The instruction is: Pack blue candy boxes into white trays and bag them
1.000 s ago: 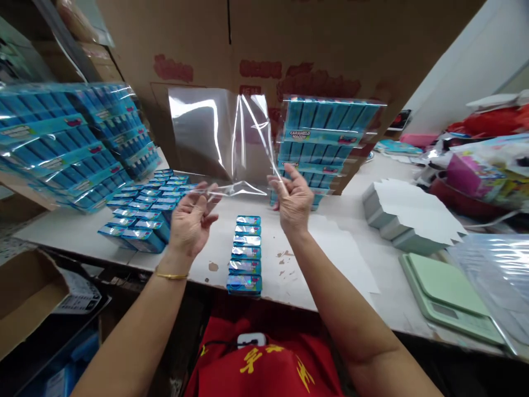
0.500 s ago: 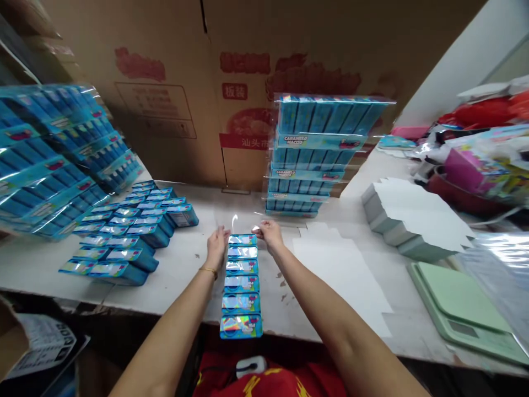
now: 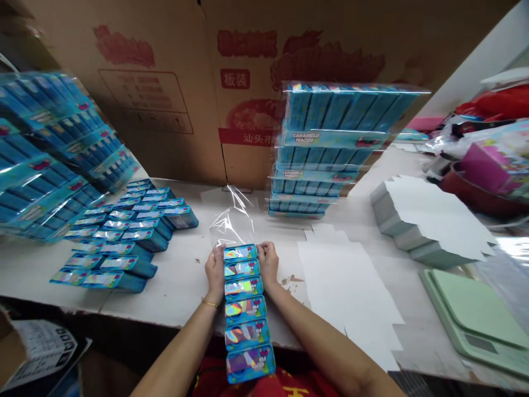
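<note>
In front of my body, a row of small blue candy boxes (image 3: 245, 309) points toward me, its near end tilted up past the table edge. A clear plastic bag (image 3: 233, 220) stretches out crinkled from the far end of the row; how much of the row it covers I cannot tell. My left hand (image 3: 215, 273) is closed against the left side of the far boxes. On the right side, my right hand (image 3: 268, 264) grips the same end with curled fingers. Both sets of fingertips are partly hidden.
Loose blue boxes (image 3: 124, 237) stand at left, before wrapped packs (image 3: 41, 160). A stack of wrapped packs (image 3: 326, 140) rises ahead against large cartons (image 3: 165, 49). To the right are flat white card sheets (image 3: 343, 286), a card stack (image 3: 430, 220) and a green scale (image 3: 475, 309).
The row has come nearer to me and its near end is raised. My hands have moved from the bag's edges back to the sides of the far boxes. More of the bag shows beyond.
</note>
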`<state>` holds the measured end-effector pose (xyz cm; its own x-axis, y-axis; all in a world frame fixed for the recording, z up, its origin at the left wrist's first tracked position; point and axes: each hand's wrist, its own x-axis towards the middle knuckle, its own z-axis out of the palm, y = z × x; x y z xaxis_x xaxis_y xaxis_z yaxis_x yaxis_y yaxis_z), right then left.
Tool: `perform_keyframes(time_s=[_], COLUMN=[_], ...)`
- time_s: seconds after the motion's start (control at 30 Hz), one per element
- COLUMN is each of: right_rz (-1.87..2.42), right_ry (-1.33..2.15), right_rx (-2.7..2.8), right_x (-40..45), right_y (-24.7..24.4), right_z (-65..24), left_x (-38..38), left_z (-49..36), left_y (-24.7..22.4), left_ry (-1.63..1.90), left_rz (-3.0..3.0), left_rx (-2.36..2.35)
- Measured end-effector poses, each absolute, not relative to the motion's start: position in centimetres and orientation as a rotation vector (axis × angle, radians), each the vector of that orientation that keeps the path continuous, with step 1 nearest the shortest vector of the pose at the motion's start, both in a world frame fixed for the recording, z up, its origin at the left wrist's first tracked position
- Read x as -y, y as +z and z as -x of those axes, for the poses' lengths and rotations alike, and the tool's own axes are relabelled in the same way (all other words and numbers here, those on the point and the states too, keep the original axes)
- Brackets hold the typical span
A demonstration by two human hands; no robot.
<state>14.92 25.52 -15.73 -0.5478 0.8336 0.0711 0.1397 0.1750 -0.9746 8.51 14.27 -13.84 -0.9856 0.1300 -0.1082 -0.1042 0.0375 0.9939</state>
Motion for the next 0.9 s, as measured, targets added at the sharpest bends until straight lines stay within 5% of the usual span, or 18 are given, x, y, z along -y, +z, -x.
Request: perform_keyframes(time_s=[0.2,0.5,0.9], right_rz=[0.968,0.932,0.990], right_ry=[1.625,1.136,1.611], right_rx=[1.799,2.532,2.088], right_x=[-23.8,-24.7,-24.9], right_y=[-15.1,-12.8,-13.8], right_z=[-16.5,-21.0,-22.7], left_x=[-11.5,-8.1,-9.4], left_z=[-9.4,-11.1,-11.6], left_y=[-13.6,-12.6,-12.7], left_ry=[1.911,1.162,1.245], left_rz=[0.005,-0.424,-0.581], left_rx=[-2.172,-2.700,-2.513])
